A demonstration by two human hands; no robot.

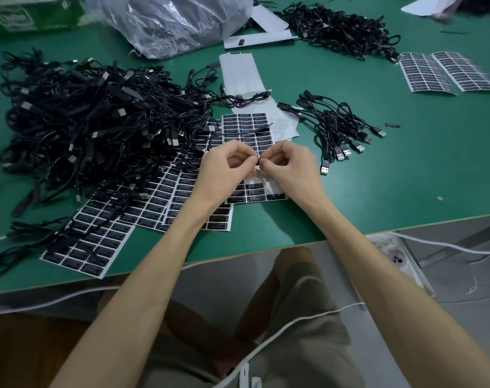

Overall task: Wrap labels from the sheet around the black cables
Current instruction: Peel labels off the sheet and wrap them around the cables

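The left hand (227,167) and right hand (289,166) meet fingertip to fingertip, all fingers curled in, thumbs and forefingers pinching a small dark label (257,161) between them. It is probably being folded round a thin cable, though the cable itself is too hidden at the pinch to make out. They work directly above the label sheet (245,125), which looks deliberate, since the next sticker is only a short reach away; its near rows are already partly stripped to bare backing. A loose cable (249,132) lies across that sheet just beyond the fingers. To the left sprawls the large heap of black cables (84,121), spilling over more label sheets (92,242), likely the unlabelled stock. To the right a small bundle (339,129) lies apart with its plugs fanned out, probably finished pieces kept separate. Farther back sit an empty backing strip (240,74), a clear plastic bag (176,21), a second cable pile (339,27), a green carton (33,15) and spare sheets (445,71). All rest on the green bench (383,191); below its edge are the person's lap, a white cord (294,322) and grey floor.
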